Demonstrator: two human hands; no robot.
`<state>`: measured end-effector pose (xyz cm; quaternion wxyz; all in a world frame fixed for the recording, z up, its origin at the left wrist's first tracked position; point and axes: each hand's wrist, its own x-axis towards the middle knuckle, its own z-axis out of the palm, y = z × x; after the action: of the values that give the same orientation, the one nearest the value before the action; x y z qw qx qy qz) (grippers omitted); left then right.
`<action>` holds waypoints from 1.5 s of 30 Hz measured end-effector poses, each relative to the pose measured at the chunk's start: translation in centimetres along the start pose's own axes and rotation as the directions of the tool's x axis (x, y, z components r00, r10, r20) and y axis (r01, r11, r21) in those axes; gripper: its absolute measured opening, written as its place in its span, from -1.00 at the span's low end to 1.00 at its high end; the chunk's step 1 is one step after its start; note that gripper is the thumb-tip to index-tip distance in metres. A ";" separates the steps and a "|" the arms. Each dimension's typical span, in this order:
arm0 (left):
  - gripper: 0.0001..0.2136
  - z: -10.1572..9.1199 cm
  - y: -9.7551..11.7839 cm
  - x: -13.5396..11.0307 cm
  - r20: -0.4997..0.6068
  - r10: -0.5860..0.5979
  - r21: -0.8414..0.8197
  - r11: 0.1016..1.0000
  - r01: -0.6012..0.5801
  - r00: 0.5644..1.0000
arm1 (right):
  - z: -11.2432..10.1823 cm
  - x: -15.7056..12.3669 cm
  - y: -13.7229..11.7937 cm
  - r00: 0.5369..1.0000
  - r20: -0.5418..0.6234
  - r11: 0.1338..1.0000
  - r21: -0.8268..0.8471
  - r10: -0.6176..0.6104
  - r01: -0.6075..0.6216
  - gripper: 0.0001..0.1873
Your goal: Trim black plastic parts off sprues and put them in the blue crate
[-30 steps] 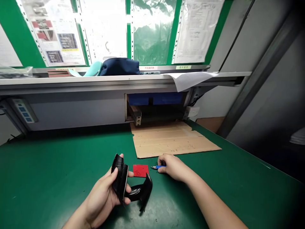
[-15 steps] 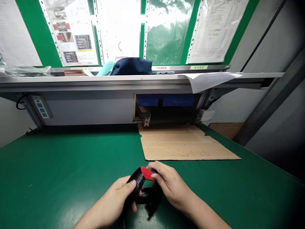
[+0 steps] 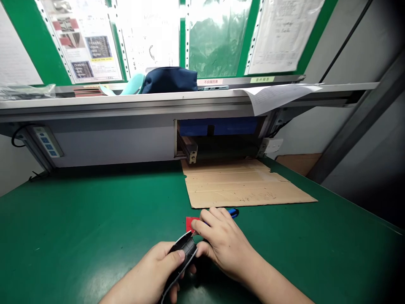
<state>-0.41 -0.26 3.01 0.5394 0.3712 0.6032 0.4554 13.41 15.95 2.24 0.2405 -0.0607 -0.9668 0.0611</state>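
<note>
My left hand (image 3: pixel 167 264) is wrapped around a long, curved black plastic shell (image 3: pixel 189 249), thumb on top. The shell tilts up toward the right, showing a hollow-looking side and a pale edge. My right hand (image 3: pixel 218 236) closes at the shell's upper end, index finger and thumb touching it; its fingertips are partly hidden. Just beyond that end is a flat red piece (image 3: pixel 190 223), partly covered by my right fingers. A blue-and-black handle end (image 3: pixel 233 213) shows behind my right knuckles, and the rest of that tool is hidden.
A flat cardboard sheet (image 3: pixel 247 185) lies on the green tabletop (image 3: pixel 95 211). Behind it, a metal rail end (image 3: pixel 192 156) juts from a recess. Above runs a shelf (image 3: pixel 126 101) bearing a dark blue pouch (image 3: pixel 171 80) and an overhanging paper (image 3: pixel 278 97). A power strip (image 3: pixel 49 141) is at left.
My right hand has shifted from gripping the red piece to the shell's end. The shell has turned, showing its hollow-looking side. The blue handle end has come into view; the dark coil below is gone from sight.
</note>
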 end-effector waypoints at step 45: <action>-0.77 0.3 -0.1 1.0 -0.061 0.331 0.738 0.650 -0.181 0.942 | -0.2 -0.1 -0.6 0.973 0.139 0.793 0.563 0.187 -0.233 -0.83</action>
<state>-0.30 0.67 2.65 0.2192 0.5897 0.7230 0.2856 13.51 15.31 2.44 0.2024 -0.0897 -0.8988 0.3784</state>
